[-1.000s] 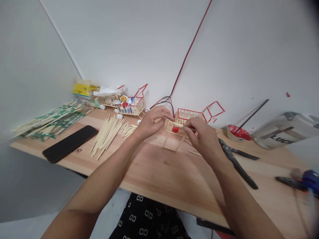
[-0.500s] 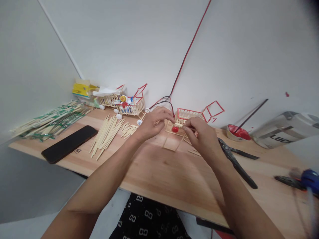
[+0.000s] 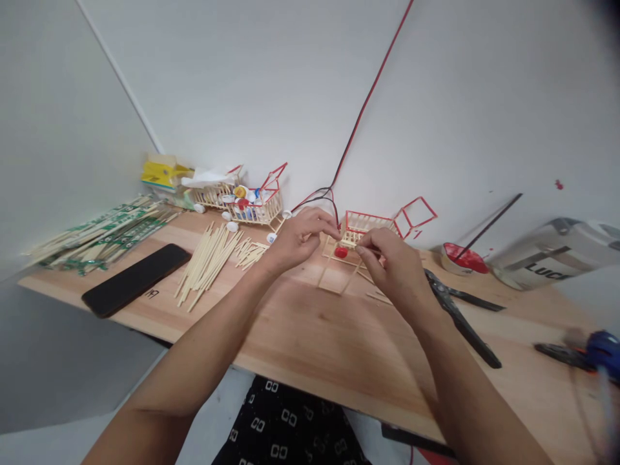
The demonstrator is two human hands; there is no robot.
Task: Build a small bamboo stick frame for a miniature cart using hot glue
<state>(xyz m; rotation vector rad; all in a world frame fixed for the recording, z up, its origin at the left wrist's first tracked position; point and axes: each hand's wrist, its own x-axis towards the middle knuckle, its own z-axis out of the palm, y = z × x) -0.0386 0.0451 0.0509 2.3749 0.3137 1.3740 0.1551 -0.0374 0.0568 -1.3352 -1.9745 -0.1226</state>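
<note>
My left hand and my right hand meet over the middle of the wooden table. Both pinch a thin wooden stick held between their fingertips. Just beneath them lies a flat square frame of sticks with a red bottle cap at its far end. Behind the hands stands a small stick basket with red rims, joined to an open red wire-like cube.
A pile of loose sticks and a black phone lie at left, beside packs of chopsticks. Another stick cart holding caps stands at the back. Black pliers, a red paint lid, a metal tin and a blue tool are at right.
Almost nothing has changed; both hands keep their pinch on the stick with only tiny shifts of the fingers.
</note>
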